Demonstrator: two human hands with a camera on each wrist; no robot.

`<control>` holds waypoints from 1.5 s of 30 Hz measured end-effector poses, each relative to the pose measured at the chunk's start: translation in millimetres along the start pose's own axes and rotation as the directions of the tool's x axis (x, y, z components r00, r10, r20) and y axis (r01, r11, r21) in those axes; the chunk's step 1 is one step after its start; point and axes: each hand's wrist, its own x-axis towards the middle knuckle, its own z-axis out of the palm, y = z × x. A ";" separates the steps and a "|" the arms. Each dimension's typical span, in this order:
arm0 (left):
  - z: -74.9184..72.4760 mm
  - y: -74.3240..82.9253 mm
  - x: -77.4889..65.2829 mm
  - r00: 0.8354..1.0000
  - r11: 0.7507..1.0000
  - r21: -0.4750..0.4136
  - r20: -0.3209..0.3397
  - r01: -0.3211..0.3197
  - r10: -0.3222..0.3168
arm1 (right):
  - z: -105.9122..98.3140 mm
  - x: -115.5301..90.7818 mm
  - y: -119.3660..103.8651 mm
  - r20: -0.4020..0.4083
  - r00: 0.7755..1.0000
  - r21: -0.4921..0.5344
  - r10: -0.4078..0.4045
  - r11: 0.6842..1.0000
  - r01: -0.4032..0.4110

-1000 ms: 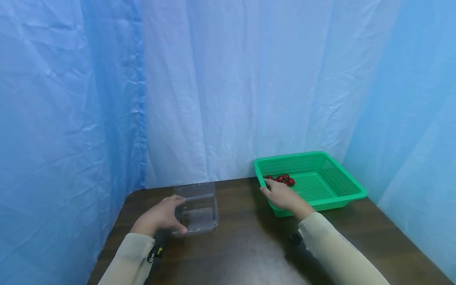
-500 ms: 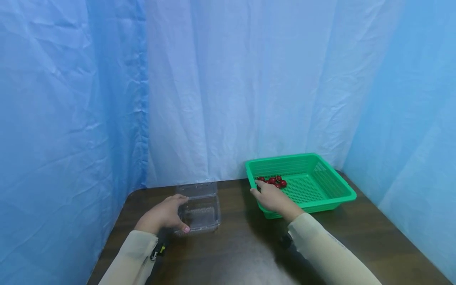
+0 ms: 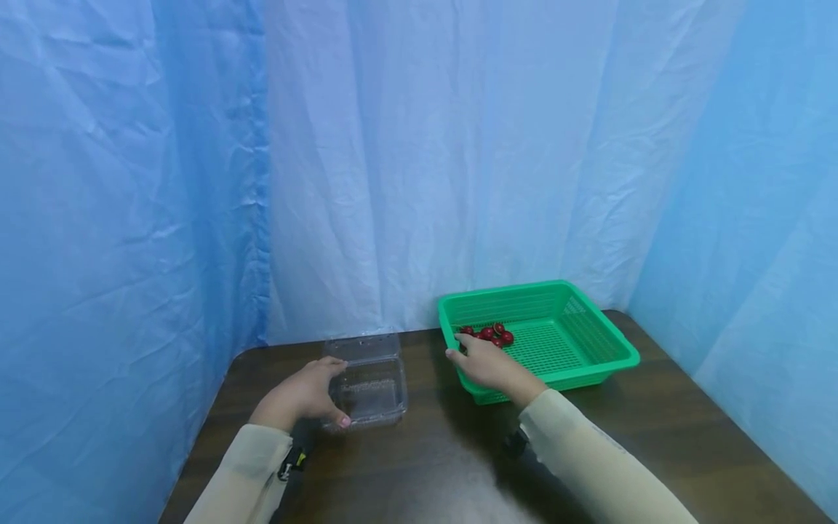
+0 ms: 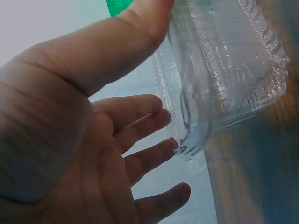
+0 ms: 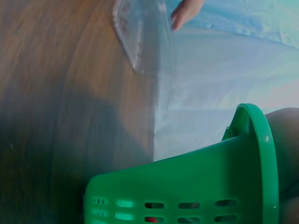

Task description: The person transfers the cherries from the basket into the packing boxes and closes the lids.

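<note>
Two hands were at work on either side of a gap, with a green basket on the table to the right of it. The right hand reached over the basket's near left corner and grasped its left rim — fingertips inside the wall, thumb on the outer side. Several small red fruits lay together at the left end of the basket, close to those fingers.

Left of the basket, and apart from it, stood a clear plastic box, its lid folded back. The left hand was on the box's far side from the basket, thumb and fingers spread rather than clenched. Its fingertips met the box's edge; how firmly they pressed, I could not tell.

Behind the basket hung a pale blue curtain. Cream sleeves covered both forearms, which came in from the basket's near side.
</note>
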 end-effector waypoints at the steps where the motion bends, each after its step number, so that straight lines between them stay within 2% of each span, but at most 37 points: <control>1: 0.2 -0.2 0.1 1.000 1.000 0.001 0.000 0.002 -0.002 | 0.7 -0.4 -1.7 0.007 1.000 0.002 -0.004 1.000 0.004; 7: 0.9 -3.6 0.8 1.000 1.000 0.002 0.006 0.001 -0.001 | 0.3 -3.4 -11.3 0.049 0.999 0.019 -0.022 1.000 0.021; 11: 0.2 -6.8 1.8 1.000 1.000 0.009 0.016 -0.011 0.011 | -6.4 -8.2 -16.6 0.086 0.995 -0.031 -0.046 0.998 0.049; 15: 0.2 -9.8 0.8 0.999 1.000 0.005 0.029 -0.027 0.027 | -25.8 -18.9 -24.7 0.122 0.989 -0.133 -0.084 0.986 0.100; 21: -1.5 -12.3 -4.1 0.999 0.999 -0.014 0.021 -0.045 0.046 | -74.2 -24.2 -34.9 0.160 0.979 -0.221 -0.123 0.963 0.157; 27: -10.1 -14.5 -5.0 0.996 0.997 0.017 0.024 -0.081 0.081 | -121.5 1.7 -28.9 0.205 0.975 -0.206 -0.089 0.970 0.132; 31: -11.8 -12.3 -2.8 0.996 0.995 0.048 0.016 -0.084 0.083 | -137.7 30.0 -18.2 0.244 0.969 -0.167 -0.041 0.982 0.083; 35: -11.0 -6.2 -2.5 0.997 0.996 0.044 0.001 -0.082 0.082 | -137.2 55.4 -5.2 0.239 0.971 -0.139 0.011 0.990 0.023; 39: -6.9 1.1 -2.2 0.996 0.996 0.037 0.003 -0.085 0.085 | -126.4 71.7 16.1 0.229 0.969 -0.177 0.097 0.983 -0.057; 45: -2.3 6.3 -3.4 0.998 0.998 0.024 0.008 -0.061 0.061 | -107.7 94.0 54.7 0.230 0.964 -0.220 0.132 0.972 -0.081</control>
